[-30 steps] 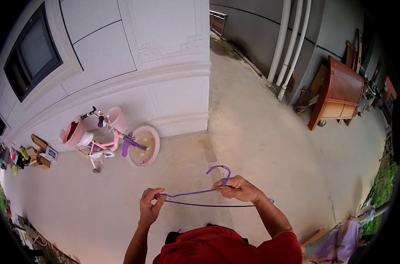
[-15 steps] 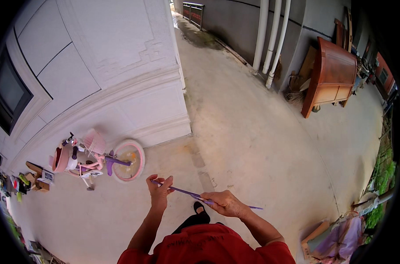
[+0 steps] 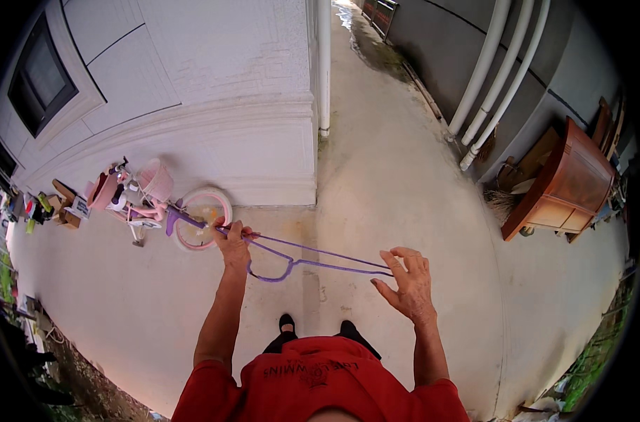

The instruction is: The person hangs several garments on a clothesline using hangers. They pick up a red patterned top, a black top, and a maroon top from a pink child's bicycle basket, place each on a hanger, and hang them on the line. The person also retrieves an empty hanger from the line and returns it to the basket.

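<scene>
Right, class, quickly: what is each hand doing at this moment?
Left hand: closed on one end of the purple clothes hanger.
Right hand: open, fingers spread, at the hanger's other end, not gripping it.

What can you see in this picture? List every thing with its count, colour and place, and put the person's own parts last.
Clothes hanger: one, purple, held out level in front of the person.
Child's bicycle: one, pink and white, beside the white wall on the left.
Wall: one, white, upper left.
Pipes: three, white, up the grey wall, upper right.
Cabinet: one, reddish-brown wood, at the right.
Concrete floor: one, pale grey, underfoot.
Shoes: two, black, below the hanger.
Shirt: one, red, bottom centre.
Left hand: closed on the hanger's end.
Right hand: open, fingers at the other end.
</scene>
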The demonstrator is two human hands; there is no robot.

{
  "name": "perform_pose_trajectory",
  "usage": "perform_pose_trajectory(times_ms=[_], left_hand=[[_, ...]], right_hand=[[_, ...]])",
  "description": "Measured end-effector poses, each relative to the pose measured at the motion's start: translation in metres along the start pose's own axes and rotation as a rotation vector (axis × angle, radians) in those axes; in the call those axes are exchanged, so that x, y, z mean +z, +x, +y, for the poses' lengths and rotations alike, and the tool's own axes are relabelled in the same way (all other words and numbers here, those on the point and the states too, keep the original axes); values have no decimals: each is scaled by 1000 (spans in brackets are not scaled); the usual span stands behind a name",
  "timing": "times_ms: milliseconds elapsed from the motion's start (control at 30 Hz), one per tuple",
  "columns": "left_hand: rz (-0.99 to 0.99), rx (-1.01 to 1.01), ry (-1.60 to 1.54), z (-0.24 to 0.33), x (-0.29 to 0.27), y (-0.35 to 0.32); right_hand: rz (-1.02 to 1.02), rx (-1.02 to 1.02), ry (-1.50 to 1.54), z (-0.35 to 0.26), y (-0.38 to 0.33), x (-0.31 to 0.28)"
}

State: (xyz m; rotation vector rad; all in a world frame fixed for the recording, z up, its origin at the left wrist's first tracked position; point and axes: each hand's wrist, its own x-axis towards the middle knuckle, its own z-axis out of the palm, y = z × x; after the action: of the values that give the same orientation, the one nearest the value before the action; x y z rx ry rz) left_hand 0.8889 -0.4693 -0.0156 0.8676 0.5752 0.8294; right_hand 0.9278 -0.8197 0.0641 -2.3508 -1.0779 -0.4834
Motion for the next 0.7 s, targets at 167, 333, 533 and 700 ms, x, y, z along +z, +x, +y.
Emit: perform_pose_trajectory(times_ms=[167,333,533,700], left_hand=[[215,38,-63,5,0,-34],[404,70,-132,4,-26,-87],[605,-143,44,25,-54,-137],[674,-69,-43,39,-76,-180]], right_hand=[[12,25,337,49,12,-29],[15,-177,382,47,34,-27],[-408,-74,771,44,26,-16],[-640,77,1072,32,11,-4]])
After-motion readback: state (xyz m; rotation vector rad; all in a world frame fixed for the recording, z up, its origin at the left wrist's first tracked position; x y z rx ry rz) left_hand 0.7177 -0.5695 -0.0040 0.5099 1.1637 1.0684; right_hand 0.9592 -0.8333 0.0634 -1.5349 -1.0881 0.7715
